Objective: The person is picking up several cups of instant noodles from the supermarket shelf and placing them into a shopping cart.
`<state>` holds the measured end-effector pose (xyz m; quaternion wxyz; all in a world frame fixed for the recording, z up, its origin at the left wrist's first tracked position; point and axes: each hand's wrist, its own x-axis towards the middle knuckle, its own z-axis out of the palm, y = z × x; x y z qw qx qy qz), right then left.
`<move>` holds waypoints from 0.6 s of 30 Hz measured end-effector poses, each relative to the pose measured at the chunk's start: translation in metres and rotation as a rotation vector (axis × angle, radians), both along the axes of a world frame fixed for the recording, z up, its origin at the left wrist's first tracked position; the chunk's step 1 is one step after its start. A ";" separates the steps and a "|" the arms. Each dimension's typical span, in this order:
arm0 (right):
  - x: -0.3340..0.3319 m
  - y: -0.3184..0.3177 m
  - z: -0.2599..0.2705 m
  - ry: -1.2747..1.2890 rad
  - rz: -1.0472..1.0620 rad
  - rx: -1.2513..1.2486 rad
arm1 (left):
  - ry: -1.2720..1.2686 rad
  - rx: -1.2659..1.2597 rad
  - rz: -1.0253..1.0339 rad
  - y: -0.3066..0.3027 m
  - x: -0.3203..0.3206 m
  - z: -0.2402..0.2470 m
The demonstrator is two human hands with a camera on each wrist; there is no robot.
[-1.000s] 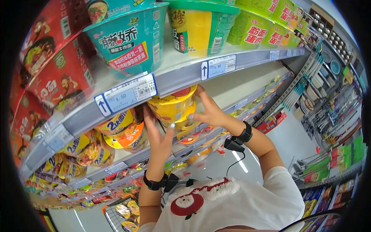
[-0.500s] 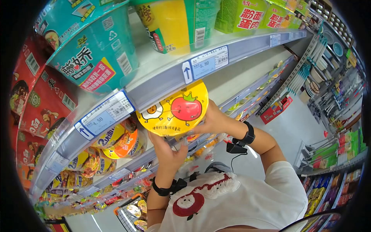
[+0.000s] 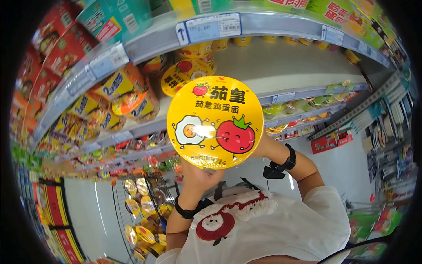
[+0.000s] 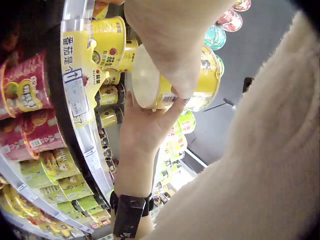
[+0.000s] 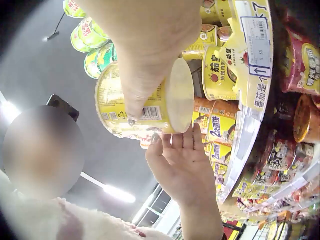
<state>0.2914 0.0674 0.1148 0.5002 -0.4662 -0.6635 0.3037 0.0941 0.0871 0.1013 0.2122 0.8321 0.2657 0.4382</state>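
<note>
A yellow noodle bowl (image 3: 216, 121), its lid printed with an egg and a tomato, faces the head camera in front of the shelf. My left hand (image 3: 200, 176) holds it from below on the left; its fingers are mostly hidden by the lid. My right hand (image 3: 262, 147) grips the other side, also partly covered. The left wrist view shows the right hand (image 4: 145, 122) with thumb and fingers at the edge of the bowl's white base (image 4: 145, 77). In the right wrist view, the left hand (image 5: 182, 165) has its fingertips against the bowl (image 5: 112, 97).
Another yellow bowl (image 3: 187, 75) stands on the shelf behind, beside orange and yellow noodle bowls (image 3: 127, 92). An upper shelf edge with price tags (image 3: 211, 28) runs above. A wire cart (image 3: 145, 207) holding several bowls is at the lower left.
The yellow bowl has come out from under the upper shelf, towards the head camera, with its lid turned to face it. Both hands moved with it, and more of the cart shows.
</note>
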 end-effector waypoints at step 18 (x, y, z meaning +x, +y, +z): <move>-0.088 -0.065 -0.048 0.742 0.754 -0.429 | 0.058 0.165 0.573 -0.156 -0.070 -0.001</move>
